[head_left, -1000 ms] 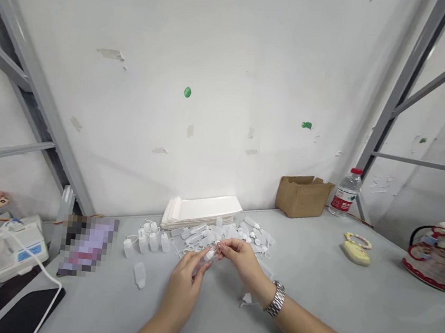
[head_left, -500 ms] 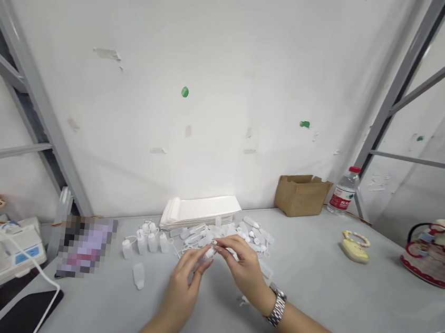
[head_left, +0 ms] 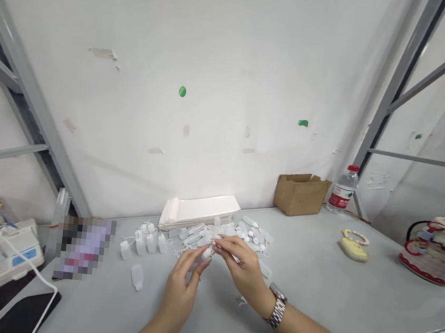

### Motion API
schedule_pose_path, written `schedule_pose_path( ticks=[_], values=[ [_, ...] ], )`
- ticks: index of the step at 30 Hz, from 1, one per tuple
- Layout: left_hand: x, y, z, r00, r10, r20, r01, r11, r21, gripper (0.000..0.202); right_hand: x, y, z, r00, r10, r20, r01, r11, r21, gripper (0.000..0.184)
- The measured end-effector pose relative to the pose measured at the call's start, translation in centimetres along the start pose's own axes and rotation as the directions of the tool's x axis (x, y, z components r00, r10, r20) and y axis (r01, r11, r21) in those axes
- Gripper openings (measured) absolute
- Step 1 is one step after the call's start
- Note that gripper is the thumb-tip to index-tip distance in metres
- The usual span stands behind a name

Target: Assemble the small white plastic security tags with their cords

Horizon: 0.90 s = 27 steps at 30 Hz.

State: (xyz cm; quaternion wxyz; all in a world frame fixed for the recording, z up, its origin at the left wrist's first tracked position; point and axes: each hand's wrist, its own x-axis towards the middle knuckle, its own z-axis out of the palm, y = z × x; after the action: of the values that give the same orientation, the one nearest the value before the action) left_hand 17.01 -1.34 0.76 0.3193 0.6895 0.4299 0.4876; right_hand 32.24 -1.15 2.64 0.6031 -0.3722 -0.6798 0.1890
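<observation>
Here we are at the bench (head_left: 312, 298), and both hands are busy right in front of a heap of loose white plastic bottle parts (head_left: 235, 231). The left hand (head_left: 180, 284) has its fingers (head_left: 192, 264) curled around a small translucent dropper bottle (head_left: 207, 255). The right hand (head_left: 243, 269), with a metal-link watch (head_left: 278, 309) on its wrist, comes in with its fingers (head_left: 222, 247) pinched tight at the bottle's top end; exactly what they're gripping there is too small to call. Neither hand is released. That bottle is just in front of the heap, held up clear of the bench. Left of the heap, a cluster of small upright bottles (head_left: 145, 240) stands with caps on, and one more bottle (head_left: 136, 276) lies on its side nearer the person. So a handful look put together, while the heap holds plenty of loose pieces yet. Behind the heap, a stack of white paper packets (head_left: 197, 211) sits by the wall, with an open cardboard box (head_left: 301, 195) and a water bottle (head_left: 343, 190) off to its right.
</observation>
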Motion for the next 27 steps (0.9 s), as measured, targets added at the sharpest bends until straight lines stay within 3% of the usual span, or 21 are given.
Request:
schedule_pose_path(
  ticks=[7, 16, 22, 27],
  values=[
    [-0.1, 0.2, 0.0, 0.998, 0.001, 0.055, -0.001, 1.000, 0.007, 0.028, 0.2, -0.4, -0.1, 0.996, 0.079, -0.044, -0.079, 0.997, 0.015, 0.015],
    [-0.1, 0.2, 0.0, 1.000, -0.019, 0.016, 0.020, 0.999, -0.032, 0.030, 0.5, -0.5, -0.2, 0.977, 0.213, -0.022, -0.207, 0.966, 0.152, 0.009],
    [0.0, 0.5, 0.0, 0.998, -0.056, 0.026, 0.057, 0.998, -0.035, 0.030, 1.2, 0.1, -0.3, 0.880, 0.472, 0.051, -0.449, 0.791, 0.415, 0.015],
    [0.2, 0.7, 0.2, 0.994, -0.106, 0.033, 0.110, 0.982, -0.154, 0.034, 1.3, 0.4, -0.1, 0.860, 0.502, 0.089, -0.471, 0.718, 0.513, 0.022]
  ],
)
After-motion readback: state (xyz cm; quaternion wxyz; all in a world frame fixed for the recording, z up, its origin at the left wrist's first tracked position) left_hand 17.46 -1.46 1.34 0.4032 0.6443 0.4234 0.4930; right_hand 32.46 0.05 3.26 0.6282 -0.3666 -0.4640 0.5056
